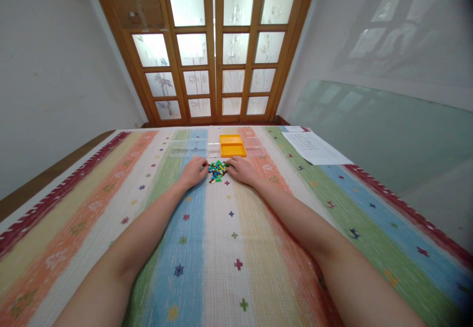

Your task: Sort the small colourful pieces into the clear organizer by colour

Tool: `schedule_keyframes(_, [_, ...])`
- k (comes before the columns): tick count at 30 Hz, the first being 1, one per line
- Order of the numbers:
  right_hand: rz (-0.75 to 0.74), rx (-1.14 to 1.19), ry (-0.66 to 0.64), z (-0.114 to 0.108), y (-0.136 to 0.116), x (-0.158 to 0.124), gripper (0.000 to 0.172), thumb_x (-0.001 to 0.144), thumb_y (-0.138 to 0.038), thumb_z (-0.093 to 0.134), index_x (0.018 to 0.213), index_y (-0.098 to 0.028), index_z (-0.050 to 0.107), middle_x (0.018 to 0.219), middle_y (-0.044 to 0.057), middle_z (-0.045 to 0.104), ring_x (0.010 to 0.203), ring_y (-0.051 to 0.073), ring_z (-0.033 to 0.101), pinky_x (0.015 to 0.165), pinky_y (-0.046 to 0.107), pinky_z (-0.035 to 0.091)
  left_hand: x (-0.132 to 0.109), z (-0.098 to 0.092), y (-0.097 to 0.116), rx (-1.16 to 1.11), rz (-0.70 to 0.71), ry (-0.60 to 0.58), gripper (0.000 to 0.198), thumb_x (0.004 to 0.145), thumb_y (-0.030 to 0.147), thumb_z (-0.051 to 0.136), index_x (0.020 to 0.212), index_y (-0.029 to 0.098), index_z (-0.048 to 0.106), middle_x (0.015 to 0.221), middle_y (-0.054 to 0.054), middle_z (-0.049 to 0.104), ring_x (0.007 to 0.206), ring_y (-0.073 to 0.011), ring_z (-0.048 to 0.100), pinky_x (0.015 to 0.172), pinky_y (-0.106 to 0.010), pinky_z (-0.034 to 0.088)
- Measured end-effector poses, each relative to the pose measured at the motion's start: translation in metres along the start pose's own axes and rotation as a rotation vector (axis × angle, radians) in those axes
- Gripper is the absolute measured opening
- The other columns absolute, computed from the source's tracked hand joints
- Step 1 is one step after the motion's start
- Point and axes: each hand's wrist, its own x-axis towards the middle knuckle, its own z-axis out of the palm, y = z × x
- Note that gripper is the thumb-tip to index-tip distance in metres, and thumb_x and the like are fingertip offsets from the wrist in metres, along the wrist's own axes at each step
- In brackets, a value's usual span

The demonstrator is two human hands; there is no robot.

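Note:
A small heap of toy building bricks (pixel 218 170), mostly green, blue, yellow and white with some dark ones, lies on the tablecloth between my hands. At the heap's left edge is my left hand (pixel 194 171), its fingers loosely bent and slightly apart. My right hand (pixel 241 169) rests against the right edge in a similar curve, fingertips toward the bricks. The fingertips are small in view, and I see no brick clearly held in either hand. Just behind the heap sits an orange-yellow plastic box (pixel 233 150) with two sections.
Clear plastic trays (pixel 187 147) stand left of the orange box, and another clear piece (pixel 254 146) lies at its right. Printed paper sheets (pixel 314 148) lie at the far right. A striped tablecloth (pixel 221 258) covers the table. Wooden glass-paned doors (pixel 216 51) rise behind.

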Motion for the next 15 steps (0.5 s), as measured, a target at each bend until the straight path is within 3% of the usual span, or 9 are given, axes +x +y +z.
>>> schedule_keyframes(5, [-0.029, -0.012, -0.026, -0.001, -0.002, 0.001, 0.027, 0.106, -0.035, 0.060, 0.124, -0.019, 0.073, 0.119, 0.012, 0.072, 0.113, 0.024, 0.064, 0.099, 0.035, 0.047, -0.002, 0.001, -0.017, -0.087, 0.068, -0.094, 0.032, 0.090, 0.016, 0.054, 0.116, 0.022, 0.072, 0.119, -0.008, 0.071, 0.117, -0.0259, 0.063, 0.109, -0.044, 0.048])
schedule_keyframes(11, [-0.187, 0.068, -0.097, 0.003, -0.004, 0.003, 0.036, 0.106, -0.035, 0.060, 0.140, -0.024, 0.067, 0.138, 0.011, 0.068, 0.126, 0.024, 0.062, 0.108, 0.038, 0.046, 0.000, 0.000, -0.012, -0.167, 0.122, -0.159, 0.026, 0.089, 0.021, 0.060, 0.107, 0.023, 0.077, 0.108, -0.007, 0.073, 0.108, -0.0250, 0.066, 0.103, -0.041, 0.051])
schedule_keyframes(15, [-0.186, 0.103, -0.085, 0.004, -0.004, 0.002, 0.038, 0.107, -0.033, 0.058, 0.144, -0.024, 0.064, 0.142, 0.010, 0.067, 0.130, 0.023, 0.060, 0.111, 0.038, 0.045, -0.001, -0.004, -0.008, -0.201, 0.139, -0.195, 0.025, 0.084, 0.020, 0.060, 0.103, 0.022, 0.076, 0.098, -0.005, 0.070, 0.093, -0.0220, 0.065, 0.090, -0.036, 0.052])
